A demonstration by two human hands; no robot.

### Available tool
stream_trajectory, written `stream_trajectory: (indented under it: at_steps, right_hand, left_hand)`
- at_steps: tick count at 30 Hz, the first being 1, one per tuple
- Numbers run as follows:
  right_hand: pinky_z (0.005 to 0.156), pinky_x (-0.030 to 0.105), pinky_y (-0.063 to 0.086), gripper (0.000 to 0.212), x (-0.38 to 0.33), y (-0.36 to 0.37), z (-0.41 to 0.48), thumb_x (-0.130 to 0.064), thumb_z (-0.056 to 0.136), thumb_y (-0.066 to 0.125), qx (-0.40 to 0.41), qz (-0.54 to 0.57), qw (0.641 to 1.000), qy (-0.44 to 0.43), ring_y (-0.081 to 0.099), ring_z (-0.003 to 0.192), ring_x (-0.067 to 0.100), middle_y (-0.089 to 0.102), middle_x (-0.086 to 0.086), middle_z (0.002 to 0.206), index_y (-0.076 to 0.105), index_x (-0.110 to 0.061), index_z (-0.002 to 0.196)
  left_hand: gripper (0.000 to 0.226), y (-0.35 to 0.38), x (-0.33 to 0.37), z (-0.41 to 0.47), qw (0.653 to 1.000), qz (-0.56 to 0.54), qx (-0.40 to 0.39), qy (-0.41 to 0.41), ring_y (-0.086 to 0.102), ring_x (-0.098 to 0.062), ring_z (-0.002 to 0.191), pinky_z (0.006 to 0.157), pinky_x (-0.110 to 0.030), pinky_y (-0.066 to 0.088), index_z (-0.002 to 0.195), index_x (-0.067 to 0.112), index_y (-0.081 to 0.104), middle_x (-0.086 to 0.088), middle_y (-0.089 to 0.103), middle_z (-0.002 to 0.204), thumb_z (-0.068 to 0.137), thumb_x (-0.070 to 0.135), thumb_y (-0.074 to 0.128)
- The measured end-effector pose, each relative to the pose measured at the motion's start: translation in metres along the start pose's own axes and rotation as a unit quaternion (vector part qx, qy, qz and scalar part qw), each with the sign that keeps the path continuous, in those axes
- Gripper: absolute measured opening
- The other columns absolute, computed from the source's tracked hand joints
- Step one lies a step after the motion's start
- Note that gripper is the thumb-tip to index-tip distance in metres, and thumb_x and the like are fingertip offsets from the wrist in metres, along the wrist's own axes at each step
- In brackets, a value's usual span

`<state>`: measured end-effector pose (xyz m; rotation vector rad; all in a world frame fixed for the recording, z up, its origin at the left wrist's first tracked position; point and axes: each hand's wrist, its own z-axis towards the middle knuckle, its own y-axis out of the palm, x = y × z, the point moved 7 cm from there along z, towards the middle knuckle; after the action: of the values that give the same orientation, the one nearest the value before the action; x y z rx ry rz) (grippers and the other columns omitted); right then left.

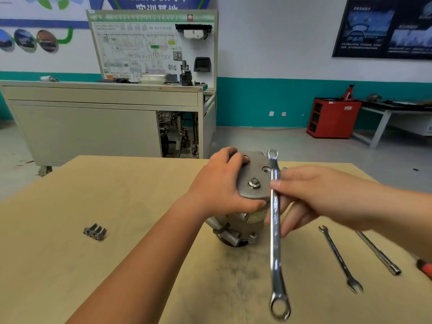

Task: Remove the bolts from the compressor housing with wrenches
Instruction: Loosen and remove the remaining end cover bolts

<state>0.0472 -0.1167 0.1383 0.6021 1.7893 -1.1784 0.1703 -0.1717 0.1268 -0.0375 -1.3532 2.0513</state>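
left hand (pixel 218 183) grips compressor (pixel 251 183); right hand (pixel 311 195) pinches wrench (pixel 275 230).

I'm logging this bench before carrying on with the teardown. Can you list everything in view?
compressor housing: one, silver-grey, upright mid-table
centre nut: one, silver, on the housing's top plate
loose bolts: three or four, grey, clustered table left
ring wrench: one, chrome, held beside the housing
open-end wrench: one, chrome, lying table right
socket rod: one, steel, right of that wrench
red handle: one, partly visible, table's right edge
table: one, tan wood
test bench: one, beige, behind the table
red cabinet: one, far right by the wall
left hand: grips the housing's top plate
right hand: fingers pinch the ring wrench
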Motion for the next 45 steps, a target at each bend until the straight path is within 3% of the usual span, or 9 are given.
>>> stream_trajectory:
  at_steps: [3, 5, 14, 21, 25, 30, 34, 38, 45]
  right_hand:
    - [0.048, 0.026, 0.055, 0.026, 0.002, 0.022, -0.004, -0.025, 0.098, 0.042, -0.028, 0.130, 0.991, 0.022, 0.065, 0.047, 0.016, 0.072, 0.013, 0.069, 0.056, -0.007, 0.085]
    - [0.043, 0.023, 0.051, 0.024, 0.002, 0.026, -0.004, -0.023, 0.098, 0.042, -0.036, 0.190, 0.980, 0.040, 0.061, 0.041, 0.014, 0.069, 0.013, 0.062, 0.056, -0.004, 0.090]
    - [0.037, 0.020, 0.047, 0.019, 0.003, 0.033, -0.005, -0.020, 0.098, 0.041, -0.033, 0.237, 0.970, 0.045, 0.056, 0.035, 0.013, 0.064, 0.012, 0.053, 0.052, -0.005, 0.096]
    - [0.044, 0.019, 0.046, 0.029, 0.007, 0.006, -0.003, -0.033, 0.098, 0.038, -0.079, -0.078, 0.991, 0.070, 0.054, 0.040, 0.010, 0.061, -0.001, 0.049, 0.054, -0.014, 0.083]
    - [0.055, 0.020, 0.047, 0.035, -0.001, -0.035, 0.004, -0.043, 0.091, 0.046, -0.081, -0.289, 0.949, 0.101, 0.061, 0.049, 0.008, 0.063, -0.003, 0.053, 0.061, -0.015, 0.078]
    - [0.064, 0.025, 0.043, 0.016, -0.020, -0.073, 0.029, -0.044, 0.089, 0.050, 0.037, -0.465, 0.884, -0.029, 0.054, 0.071, 0.006, 0.062, -0.011, 0.079, 0.064, -0.037, 0.092]
    - [0.062, 0.018, 0.040, 0.011, -0.017, -0.081, 0.026, -0.041, 0.089, 0.050, 0.081, -0.373, 0.922, -0.074, 0.058, 0.073, -0.002, 0.063, -0.017, 0.076, 0.060, -0.042, 0.086]
    - [0.058, 0.020, 0.056, 0.014, -0.009, -0.067, 0.011, -0.023, 0.093, 0.048, 0.076, -0.092, 0.991, -0.059, 0.071, 0.071, 0.010, 0.073, -0.005, 0.076, 0.060, -0.016, 0.092]
    - [0.046, 0.022, 0.054, 0.020, 0.001, 0.011, -0.004, -0.020, 0.088, 0.052, -0.042, 0.197, 0.979, 0.020, 0.068, 0.051, 0.016, 0.073, 0.016, 0.080, 0.054, -0.002, 0.096]
  left_hand:
    - [0.102, -0.002, 0.004, -0.001, 1.000, -0.006, 0.003, 0.000, 0.037, -0.017, 0.126, 0.093, -0.020, 0.028, 0.132, 0.016, 0.047, -0.002, 0.038, 0.139, 0.048, 0.075, 0.049]
    - [0.098, -0.003, 0.004, -0.002, 1.000, -0.006, 0.001, -0.002, 0.037, -0.019, 0.127, 0.093, -0.021, 0.029, 0.132, 0.016, 0.047, -0.003, 0.038, 0.140, 0.051, 0.070, 0.055]
    - [0.098, -0.004, 0.004, -0.002, 1.000, -0.002, 0.007, 0.001, 0.036, -0.020, 0.129, 0.096, -0.024, 0.031, 0.132, 0.015, 0.047, -0.004, 0.036, 0.141, 0.050, 0.069, 0.051]
    - [0.097, -0.002, 0.002, -0.001, 1.000, 0.000, 0.009, 0.005, 0.036, -0.018, 0.127, 0.092, -0.019, 0.026, 0.133, 0.017, 0.046, -0.002, 0.038, 0.139, 0.055, 0.068, 0.070]
    - [0.089, -0.001, -0.001, 0.000, 1.000, 0.008, 0.004, 0.003, 0.033, -0.018, 0.128, 0.092, -0.020, 0.025, 0.135, 0.018, 0.043, -0.002, 0.035, 0.142, 0.063, 0.056, 0.079]
    - [0.087, -0.001, -0.001, 0.000, 1.000, 0.006, 0.001, 0.005, 0.030, -0.018, 0.130, 0.093, -0.021, 0.025, 0.136, 0.020, 0.044, -0.002, 0.033, 0.145, 0.064, 0.055, 0.079]
    - [0.086, 0.000, -0.001, -0.001, 1.000, 0.008, -0.002, 0.003, 0.030, -0.018, 0.130, 0.092, -0.022, 0.026, 0.135, 0.020, 0.043, -0.002, 0.033, 0.145, 0.064, 0.056, 0.078]
    - [0.086, -0.002, -0.003, -0.003, 1.000, 0.003, 0.001, -0.001, 0.031, -0.019, 0.131, 0.093, -0.022, 0.026, 0.135, 0.019, 0.043, -0.003, 0.033, 0.145, 0.065, 0.054, 0.079]
    - [0.088, -0.003, 0.001, -0.003, 1.000, -0.006, 0.009, -0.002, 0.033, -0.019, 0.131, 0.099, -0.023, 0.029, 0.135, 0.015, 0.045, -0.005, 0.035, 0.143, 0.063, 0.051, 0.082]
